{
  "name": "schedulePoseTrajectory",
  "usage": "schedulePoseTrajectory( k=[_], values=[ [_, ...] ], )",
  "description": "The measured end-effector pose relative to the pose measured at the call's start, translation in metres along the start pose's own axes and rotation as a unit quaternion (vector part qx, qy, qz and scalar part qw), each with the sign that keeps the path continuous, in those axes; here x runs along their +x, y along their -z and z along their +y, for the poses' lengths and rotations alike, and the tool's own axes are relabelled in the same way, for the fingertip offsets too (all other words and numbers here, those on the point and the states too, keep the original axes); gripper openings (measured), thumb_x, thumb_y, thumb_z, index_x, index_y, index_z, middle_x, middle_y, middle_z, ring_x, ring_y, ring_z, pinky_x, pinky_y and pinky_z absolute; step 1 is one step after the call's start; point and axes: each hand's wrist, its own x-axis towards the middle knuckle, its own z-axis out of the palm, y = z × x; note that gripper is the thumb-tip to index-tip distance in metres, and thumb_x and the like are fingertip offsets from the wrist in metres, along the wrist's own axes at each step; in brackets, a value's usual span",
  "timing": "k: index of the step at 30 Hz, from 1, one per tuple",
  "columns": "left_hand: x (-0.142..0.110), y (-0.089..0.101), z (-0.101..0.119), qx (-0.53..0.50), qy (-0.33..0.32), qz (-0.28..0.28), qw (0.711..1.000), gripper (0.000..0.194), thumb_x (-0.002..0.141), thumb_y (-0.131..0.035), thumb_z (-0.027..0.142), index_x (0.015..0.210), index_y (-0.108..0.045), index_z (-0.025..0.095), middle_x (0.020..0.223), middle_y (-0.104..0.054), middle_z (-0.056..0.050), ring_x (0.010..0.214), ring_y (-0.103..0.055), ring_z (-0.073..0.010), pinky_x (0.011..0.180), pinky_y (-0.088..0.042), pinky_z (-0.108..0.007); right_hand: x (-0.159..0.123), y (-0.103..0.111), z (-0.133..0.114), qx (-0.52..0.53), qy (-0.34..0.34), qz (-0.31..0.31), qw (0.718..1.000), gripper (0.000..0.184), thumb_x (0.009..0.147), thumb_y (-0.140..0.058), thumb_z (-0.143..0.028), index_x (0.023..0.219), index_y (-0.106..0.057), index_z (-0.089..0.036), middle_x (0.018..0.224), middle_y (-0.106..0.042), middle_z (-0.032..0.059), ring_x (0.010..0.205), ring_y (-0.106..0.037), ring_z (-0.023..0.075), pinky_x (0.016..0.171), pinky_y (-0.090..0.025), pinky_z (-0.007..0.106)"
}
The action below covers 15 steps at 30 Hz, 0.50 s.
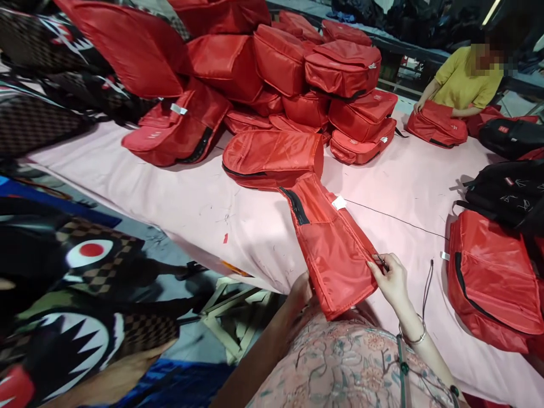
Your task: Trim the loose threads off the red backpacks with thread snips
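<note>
A red backpack [339,249], apparently turned inside out, lies across the pink-covered table, its long panel reaching toward my body. A black zipper strip and a white label show near the panel's far end. At the panel's right edge, my right hand [391,277] is closed, pinching a small dark tool that looks like thread snips [382,262] against the seam. My left hand [301,290] is at the panel's lower left edge, closed on the fabric, with its fingers mostly hidden behind it. The rounded part of the backpack [274,153] lies farther back.
Stacked red backpacks [280,62] rise behind the work. Another red backpack [488,277] and black bags [505,192] sit at the right. A person in a yellow top [463,79] handles a red bag. At left are checkered bags [89,266] and another person's arm [114,377].
</note>
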Motion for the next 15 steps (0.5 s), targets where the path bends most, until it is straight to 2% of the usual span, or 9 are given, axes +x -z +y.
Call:
schedulePoseTrajectory(
  k=[3, 6, 8, 11, 13, 15],
  values=[
    [-0.018, -0.002, 0.022, -0.010, -0.013, -0.017, 1.000, 0.048, 0.073, -0.056, 0.058, 0.104, -0.060, 0.021, 0.112, -0.064, -0.007, 0.110, -0.055, -0.0260, 0.090, -0.047, -0.039, 0.003, 0.002, 0.006, 0.022, -0.006, -0.006, 1.000, 0.023, 0.080, -0.059, -0.041, 0.083, -0.064, -0.018, 0.078, -0.061, 0.0051, 0.071, -0.057, 0.0169, 0.064, -0.048, 0.029],
    [-0.032, -0.009, 0.033, -0.006, -0.040, -0.037, 0.999, 0.061, 0.074, -0.049, 0.068, 0.114, -0.056, 0.022, 0.128, -0.054, -0.009, 0.120, -0.048, -0.0275, 0.093, -0.044, -0.042, 0.004, 0.003, 0.006, 0.032, -0.008, 0.004, 0.999, 0.024, 0.078, -0.062, -0.042, 0.082, -0.065, -0.019, 0.078, -0.062, 0.0047, 0.071, -0.058, 0.0168, 0.065, -0.048, 0.029],
    [-0.036, -0.015, 0.035, 0.016, -0.070, -0.036, 0.997, 0.062, 0.072, -0.055, 0.064, 0.116, -0.055, 0.021, 0.133, -0.050, -0.011, 0.123, -0.045, -0.0292, 0.093, -0.044, -0.042, 0.003, 0.002, 0.005, 0.042, -0.008, 0.012, 0.999, 0.024, 0.078, -0.063, -0.042, 0.083, -0.065, -0.019, 0.078, -0.063, 0.0047, 0.072, -0.058, 0.0169, 0.066, -0.049, 0.030],
    [-0.037, -0.021, 0.032, 0.051, -0.109, -0.041, 0.992, 0.063, 0.067, -0.069, 0.048, 0.121, -0.051, 0.020, 0.133, -0.050, -0.013, 0.123, -0.044, -0.0309, 0.093, -0.044, -0.043, -0.001, -0.001, 0.003, 0.040, -0.003, 0.029, 0.999, 0.024, 0.080, -0.061, -0.041, 0.085, -0.065, -0.018, 0.078, -0.062, 0.0049, 0.072, -0.058, 0.0170, 0.066, -0.049, 0.030],
    [-0.037, -0.022, 0.028, 0.055, -0.125, -0.049, 0.989, 0.066, 0.064, -0.071, 0.041, 0.123, -0.050, 0.018, 0.129, -0.053, -0.014, 0.121, -0.047, -0.0314, 0.094, -0.044, -0.042, -0.005, -0.004, 0.001, 0.027, 0.012, 0.033, 0.999, 0.023, 0.082, -0.058, -0.039, 0.086, -0.066, -0.018, 0.076, -0.060, 0.0047, 0.070, -0.057, 0.0167, 0.064, -0.048, 0.030],
    [-0.036, -0.018, 0.020, 0.043, -0.131, -0.052, 0.989, 0.066, 0.062, -0.069, 0.040, 0.121, -0.051, 0.015, 0.122, -0.058, -0.014, 0.117, -0.050, -0.0311, 0.094, -0.044, -0.042, -0.009, -0.006, -0.003, 0.016, 0.035, 0.023, 0.999, 0.020, 0.084, -0.054, -0.035, 0.088, -0.066, -0.019, 0.075, -0.058, 0.0044, 0.069, -0.056, 0.0161, 0.061, -0.048, 0.028]
  ],
)
